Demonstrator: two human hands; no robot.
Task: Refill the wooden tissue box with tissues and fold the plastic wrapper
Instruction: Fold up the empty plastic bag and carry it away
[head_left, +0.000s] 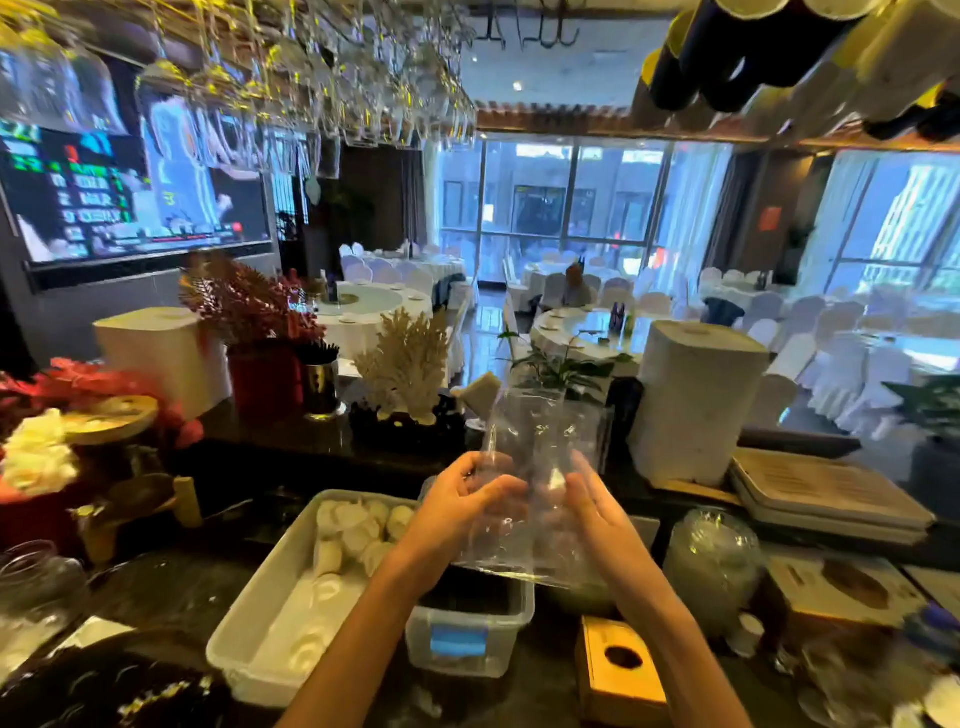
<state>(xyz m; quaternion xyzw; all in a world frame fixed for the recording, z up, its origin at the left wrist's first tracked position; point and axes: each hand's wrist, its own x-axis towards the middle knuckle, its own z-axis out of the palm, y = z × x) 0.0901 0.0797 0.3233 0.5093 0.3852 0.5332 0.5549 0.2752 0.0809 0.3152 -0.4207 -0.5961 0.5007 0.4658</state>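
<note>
I hold a clear plastic wrapper (540, 447) upright in front of me, above the counter. My left hand (462, 501) grips its left side and my right hand (597, 512) grips its right side, with the fingers curled onto the film. The wrapper looks empty and see-through. A wooden tissue box (621, 662) with an oval opening in its top stands on the dark counter below my right forearm. I cannot see whether tissues are inside it.
A white plastic tub (270, 618) of rolled white cloths and a smaller clear bin (470, 631) sit under my hands. Two tall paper rolls (696, 400) (156, 353), plants, a glass jar (714, 561) and stacked trays (826, 493) crowd the bar. Wine glasses hang overhead.
</note>
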